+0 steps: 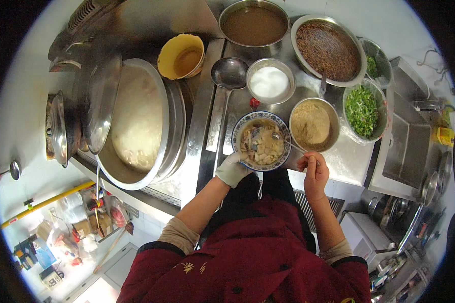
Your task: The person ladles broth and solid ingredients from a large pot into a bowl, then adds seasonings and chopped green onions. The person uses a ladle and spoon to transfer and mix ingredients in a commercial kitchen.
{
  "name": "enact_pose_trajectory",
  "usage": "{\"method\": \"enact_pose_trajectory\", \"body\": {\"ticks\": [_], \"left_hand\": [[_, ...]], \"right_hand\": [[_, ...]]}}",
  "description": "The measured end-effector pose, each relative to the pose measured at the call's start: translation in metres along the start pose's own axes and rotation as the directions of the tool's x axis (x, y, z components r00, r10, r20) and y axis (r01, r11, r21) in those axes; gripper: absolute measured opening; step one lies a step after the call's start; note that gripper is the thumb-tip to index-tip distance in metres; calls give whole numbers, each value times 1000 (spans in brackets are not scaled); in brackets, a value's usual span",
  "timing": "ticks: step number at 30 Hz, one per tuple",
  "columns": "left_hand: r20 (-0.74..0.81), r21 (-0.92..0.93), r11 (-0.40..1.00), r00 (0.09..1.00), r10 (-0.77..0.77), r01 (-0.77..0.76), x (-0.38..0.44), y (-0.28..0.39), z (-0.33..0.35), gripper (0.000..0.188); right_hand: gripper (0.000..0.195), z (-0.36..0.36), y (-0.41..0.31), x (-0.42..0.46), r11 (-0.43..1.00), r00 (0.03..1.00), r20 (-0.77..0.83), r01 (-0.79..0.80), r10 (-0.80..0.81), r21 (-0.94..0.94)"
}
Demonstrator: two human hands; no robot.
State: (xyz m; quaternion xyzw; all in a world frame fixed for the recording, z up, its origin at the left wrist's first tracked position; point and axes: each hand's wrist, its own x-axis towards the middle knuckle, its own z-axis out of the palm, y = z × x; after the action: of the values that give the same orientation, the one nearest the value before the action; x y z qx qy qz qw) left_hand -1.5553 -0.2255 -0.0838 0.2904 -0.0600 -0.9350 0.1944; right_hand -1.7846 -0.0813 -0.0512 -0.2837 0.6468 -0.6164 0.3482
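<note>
My left hand (233,168), in a white glove, grips the near left rim of a blue-patterned bowl (236,123). Pale pieces of food in broth (264,151) fill much of the bowl. Bare, my right hand (315,170) holds the handle of a metal spoon (294,146), whose head rests in the food. Just right of the bowl stands a metal bowl of tan powder (311,123). Behind it sits a smaller metal bowl of white granular seasoning (270,82). A long-handled ladle (229,74) lies on the counter to the left.
A large pot of cloudy broth (136,125) stands left, its lid (105,102) tilted at the rim. Behind are a yellow tub (181,57), a basin of brown liquid (254,24) and a basin of dark red-brown seasoning (326,51). Chopped greens (362,110) and a sink (405,147) are right.
</note>
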Motion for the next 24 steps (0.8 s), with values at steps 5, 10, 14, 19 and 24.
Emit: {"method": "enact_pose_trajectory", "body": {"ticks": [5,10,14,19,24], "left_hand": [[35,6,999,999,-35,34,3,-1,-9,72],[-5,30,999,1000,-18,18,2,-2,-4,73],[-51,68,998,999,-4,7,1,-3,-10,73],[-63,68,998,998,-5,9,2,-3,-10,73],[-8,68,998,1000,-2,3,4,-2,-11,73]], "right_hand": [[20,9,3,-5,998,996,-83,48,-45,35],[19,6,18,-5,998,995,-75,59,-59,-3],[19,9,15,-6,994,998,-36,44,-48,-103],[20,10,15,-11,999,997,-63,33,-34,-3],[21,10,17,-14,997,997,-64,49,-45,62]]}}
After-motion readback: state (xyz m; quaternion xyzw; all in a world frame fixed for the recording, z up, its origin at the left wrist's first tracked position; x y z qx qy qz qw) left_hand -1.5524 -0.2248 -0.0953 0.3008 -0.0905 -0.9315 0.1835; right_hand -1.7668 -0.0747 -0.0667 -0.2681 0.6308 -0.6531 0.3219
